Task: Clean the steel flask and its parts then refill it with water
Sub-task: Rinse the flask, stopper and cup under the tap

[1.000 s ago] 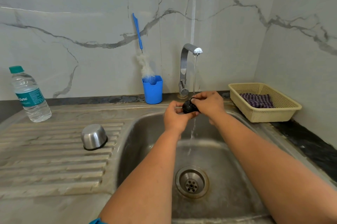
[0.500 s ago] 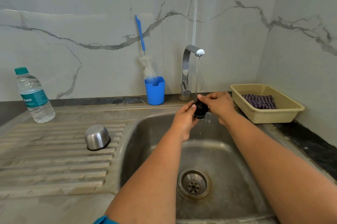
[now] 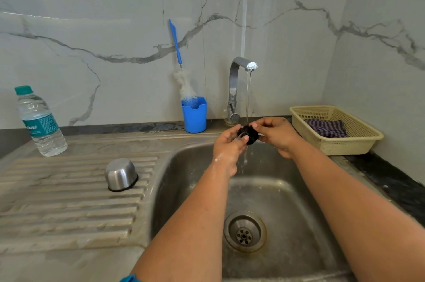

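Note:
A small black flask stopper (image 3: 249, 134) is under the running stream from the steel tap (image 3: 236, 88), over the back of the sink basin (image 3: 287, 201). My left hand (image 3: 227, 143) and my right hand (image 3: 276, 135) both grip it with curled fingers, one on each side. Soap suds cling to my left wrist. A steel flask cup (image 3: 120, 175) stands upside down on the ribbed drainboard (image 3: 57, 201). The flask body is not in view.
A blue cup (image 3: 194, 115) holding a blue-handled bottle brush (image 3: 178, 56) stands left of the tap. A plastic water bottle (image 3: 39, 120) stands at the far left. A cream basket (image 3: 333, 141) with a striped cloth sits at the right. The drain (image 3: 245, 231) is below my arms.
Both hands have stayed under the stream and turned the black stopper between the fingers. The view has shifted slightly.

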{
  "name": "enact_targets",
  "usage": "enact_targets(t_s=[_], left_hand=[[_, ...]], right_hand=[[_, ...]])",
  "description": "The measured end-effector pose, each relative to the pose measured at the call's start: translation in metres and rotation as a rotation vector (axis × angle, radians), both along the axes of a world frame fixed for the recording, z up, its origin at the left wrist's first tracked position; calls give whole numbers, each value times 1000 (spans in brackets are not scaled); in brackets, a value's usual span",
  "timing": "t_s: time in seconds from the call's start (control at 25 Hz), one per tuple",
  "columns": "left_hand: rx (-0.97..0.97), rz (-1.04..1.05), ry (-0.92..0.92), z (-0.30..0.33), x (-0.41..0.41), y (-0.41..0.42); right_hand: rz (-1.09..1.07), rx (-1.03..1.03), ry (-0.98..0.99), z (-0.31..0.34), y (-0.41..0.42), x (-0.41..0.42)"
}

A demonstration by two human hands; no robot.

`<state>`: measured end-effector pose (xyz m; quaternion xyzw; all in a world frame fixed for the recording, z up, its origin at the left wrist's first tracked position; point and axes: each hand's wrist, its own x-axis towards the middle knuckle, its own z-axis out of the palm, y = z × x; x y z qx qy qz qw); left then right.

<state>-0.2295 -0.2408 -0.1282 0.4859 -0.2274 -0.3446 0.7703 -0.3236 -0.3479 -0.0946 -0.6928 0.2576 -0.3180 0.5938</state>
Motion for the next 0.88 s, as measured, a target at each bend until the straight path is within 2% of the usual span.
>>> enact_targets(t_s=[0.24, 0.44, 0.64, 0.72, 0.88], left_hand=[[58, 1, 214, 5, 3, 4], [38, -5, 338, 5, 6, 3], [36, -57, 265, 5, 1, 2], [2, -91, 230, 7, -3, 0], [109, -76, -39, -3, -8, -4]], right_hand=[[-4, -6, 47, -3, 0, 4], [0, -238, 155, -8, 9, 5], [-31, -419, 196, -4, 3, 2], [-5, -388, 201, -5, 0, 3], [80, -292, 272, -13, -1, 3]])
